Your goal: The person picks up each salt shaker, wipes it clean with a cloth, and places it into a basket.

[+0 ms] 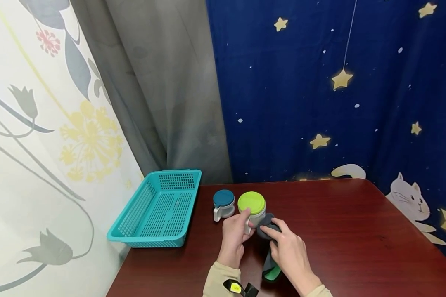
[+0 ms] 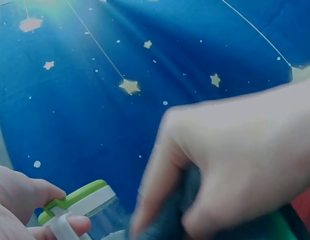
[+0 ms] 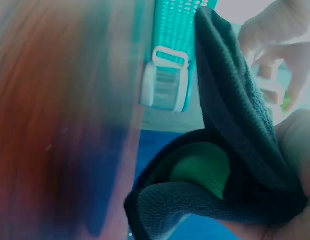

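Observation:
My left hand (image 1: pixel 232 237) grips the white handle of a clear jar with a lime-green lid (image 1: pixel 251 201). In the left wrist view the jar (image 2: pixel 87 197) is tilted, the thumb by its lid and fingers around the handle. A dark grey cloth with a green side (image 1: pixel 269 262) is pinched in my right hand (image 1: pixel 291 251), against the jar's right side. Folds of this cloth (image 3: pixel 235 95) hang from the fingers in the right wrist view. Just left of the held jar stands a smaller jar with a blue lid (image 1: pixel 224 199), its handle facing me.
A turquoise plastic basket (image 1: pixel 183 235) sits at the table's left side, beside the floral curtain (image 1: pixel 41 165). The reddish-brown table (image 1: pixel 357 239) extends to the right. Grey and star-patterned blue curtains (image 1: pixel 282 103) hang behind its far edge.

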`<action>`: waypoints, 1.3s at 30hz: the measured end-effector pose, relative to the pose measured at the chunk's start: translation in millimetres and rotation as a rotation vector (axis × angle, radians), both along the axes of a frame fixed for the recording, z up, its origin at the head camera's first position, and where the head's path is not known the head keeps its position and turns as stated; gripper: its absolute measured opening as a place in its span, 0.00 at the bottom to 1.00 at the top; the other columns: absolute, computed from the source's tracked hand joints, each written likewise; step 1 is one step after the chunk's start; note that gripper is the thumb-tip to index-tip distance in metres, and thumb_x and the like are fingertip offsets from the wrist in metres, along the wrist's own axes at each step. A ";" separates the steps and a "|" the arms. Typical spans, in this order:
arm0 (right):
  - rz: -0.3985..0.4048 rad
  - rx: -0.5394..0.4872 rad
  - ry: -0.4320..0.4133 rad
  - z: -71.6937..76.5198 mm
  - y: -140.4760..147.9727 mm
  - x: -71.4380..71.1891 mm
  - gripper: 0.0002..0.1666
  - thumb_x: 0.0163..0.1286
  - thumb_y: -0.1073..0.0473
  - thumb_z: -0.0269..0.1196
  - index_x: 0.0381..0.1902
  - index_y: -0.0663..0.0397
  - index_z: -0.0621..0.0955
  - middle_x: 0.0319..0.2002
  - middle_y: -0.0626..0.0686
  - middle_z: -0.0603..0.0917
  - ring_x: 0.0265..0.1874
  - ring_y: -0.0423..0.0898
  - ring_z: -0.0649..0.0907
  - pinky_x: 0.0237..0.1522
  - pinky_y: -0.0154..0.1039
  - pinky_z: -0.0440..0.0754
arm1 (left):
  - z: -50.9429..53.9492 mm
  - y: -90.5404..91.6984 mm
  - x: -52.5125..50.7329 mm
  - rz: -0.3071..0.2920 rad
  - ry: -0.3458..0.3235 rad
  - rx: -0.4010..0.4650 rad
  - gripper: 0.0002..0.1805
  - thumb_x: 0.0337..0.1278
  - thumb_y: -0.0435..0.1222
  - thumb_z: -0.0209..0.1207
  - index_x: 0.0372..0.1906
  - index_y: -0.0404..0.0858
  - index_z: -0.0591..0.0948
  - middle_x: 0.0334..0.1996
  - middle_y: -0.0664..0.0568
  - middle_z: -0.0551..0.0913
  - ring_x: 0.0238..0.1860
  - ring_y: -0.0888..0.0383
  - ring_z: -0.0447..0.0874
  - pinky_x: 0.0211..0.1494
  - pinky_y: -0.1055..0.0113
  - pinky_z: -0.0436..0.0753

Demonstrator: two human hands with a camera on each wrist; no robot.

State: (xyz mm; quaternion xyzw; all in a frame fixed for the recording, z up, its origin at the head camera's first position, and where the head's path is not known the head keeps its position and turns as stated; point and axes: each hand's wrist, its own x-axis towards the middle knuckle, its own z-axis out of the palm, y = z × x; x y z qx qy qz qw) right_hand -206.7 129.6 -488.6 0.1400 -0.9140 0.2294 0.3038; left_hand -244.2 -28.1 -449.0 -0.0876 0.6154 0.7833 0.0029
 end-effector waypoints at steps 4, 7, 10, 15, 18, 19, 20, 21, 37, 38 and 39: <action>-0.003 0.000 -0.023 -1.7 5.9 -5.1 0.29 0.51 0.70 0.73 0.46 0.33 0.89 0.57 0.51 0.81 0.17 0.43 0.78 0.17 0.36 0.71 | 3.4 -0.1 -0.3 -0.039 0.020 0.006 0.23 0.60 0.49 0.67 0.35 0.29 0.86 0.19 0.51 0.79 0.25 0.55 0.81 0.41 0.57 0.86; 0.013 -0.013 -0.017 -3.1 7.5 -5.7 0.28 0.52 0.70 0.72 0.47 0.34 0.89 0.56 0.51 0.81 0.16 0.42 0.77 0.17 0.35 0.70 | 3.9 -0.3 1.3 -0.050 0.014 0.018 0.23 0.60 0.49 0.67 0.35 0.29 0.85 0.19 0.52 0.79 0.24 0.56 0.80 0.42 0.57 0.86; 0.029 -0.030 0.008 -5.8 7.0 -4.2 0.28 0.52 0.70 0.71 0.48 0.35 0.89 0.55 0.51 0.82 0.19 0.43 0.80 0.19 0.37 0.74 | 2.2 -1.0 2.6 -0.046 -0.008 0.027 0.23 0.60 0.49 0.67 0.32 0.30 0.84 0.20 0.52 0.78 0.25 0.55 0.81 0.40 0.59 0.86; 0.033 -0.103 0.091 -7.0 6.6 -2.4 0.29 0.52 0.72 0.70 0.50 0.38 0.88 0.53 0.51 0.83 0.37 0.51 0.88 0.29 0.48 0.83 | -1.1 -2.5 3.3 -0.039 -0.016 0.021 0.23 0.60 0.49 0.67 0.28 0.31 0.82 0.19 0.52 0.77 0.25 0.55 0.82 0.39 0.58 0.86; 0.024 -0.172 0.146 -1.5 8.3 -2.7 0.30 0.54 0.71 0.69 0.52 0.40 0.87 0.54 0.50 0.84 0.43 0.51 0.87 0.31 0.51 0.84 | -2.6 -3.3 3.7 -0.039 -0.012 0.016 0.24 0.59 0.49 0.67 0.27 0.30 0.81 0.18 0.52 0.77 0.22 0.57 0.80 0.39 0.57 0.86; 0.020 -0.192 0.163 1.4 9.0 -2.9 0.29 0.55 0.71 0.69 0.53 0.40 0.87 0.54 0.50 0.83 0.44 0.51 0.87 0.32 0.51 0.84 | -2.8 -3.5 4.1 -0.039 -0.012 0.015 0.23 0.59 0.49 0.68 0.27 0.30 0.81 0.18 0.52 0.77 0.21 0.57 0.80 0.39 0.57 0.86; 0.019 -0.212 0.174 4.7 9.7 -2.9 0.29 0.56 0.70 0.69 0.55 0.39 0.86 0.55 0.49 0.83 0.46 0.50 0.87 0.34 0.51 0.84 | -3.4 -3.7 4.6 -0.039 -0.010 0.014 0.23 0.59 0.49 0.68 0.26 0.30 0.81 0.17 0.52 0.76 0.20 0.58 0.79 0.38 0.56 0.86; 0.019 -0.232 0.179 7.8 10.3 -2.9 0.29 0.58 0.69 0.70 0.56 0.39 0.86 0.55 0.48 0.83 0.48 0.50 0.86 0.36 0.51 0.84 | -3.7 -3.8 5.4 -0.040 -0.008 0.010 0.23 0.58 0.48 0.68 0.26 0.30 0.81 0.17 0.52 0.76 0.19 0.58 0.79 0.38 0.56 0.86; 0.039 -0.228 0.150 17.9 11.9 1.4 0.30 0.61 0.64 0.70 0.61 0.36 0.83 0.57 0.43 0.81 0.52 0.46 0.84 0.42 0.51 0.84 | -4.1 -2.8 12.1 0.048 0.021 -0.121 0.27 0.54 0.50 0.71 0.14 0.35 0.77 0.14 0.50 0.74 0.14 0.59 0.69 0.30 0.62 0.84; 0.039 -0.227 0.155 17.5 12.1 1.3 0.31 0.61 0.64 0.70 0.61 0.36 0.83 0.57 0.42 0.81 0.51 0.46 0.84 0.42 0.50 0.85 | -4.0 -2.8 12.4 0.047 0.019 -0.126 0.27 0.54 0.50 0.71 0.14 0.35 0.77 0.14 0.50 0.74 0.14 0.59 0.69 0.30 0.62 0.84; 0.040 -0.226 0.160 16.8 12.2 1.0 0.31 0.61 0.65 0.70 0.61 0.36 0.83 0.56 0.42 0.81 0.51 0.46 0.84 0.41 0.50 0.85 | -3.8 -2.8 12.9 0.047 0.016 -0.130 0.27 0.54 0.50 0.70 0.14 0.36 0.77 0.13 0.50 0.74 0.14 0.59 0.69 0.31 0.61 0.84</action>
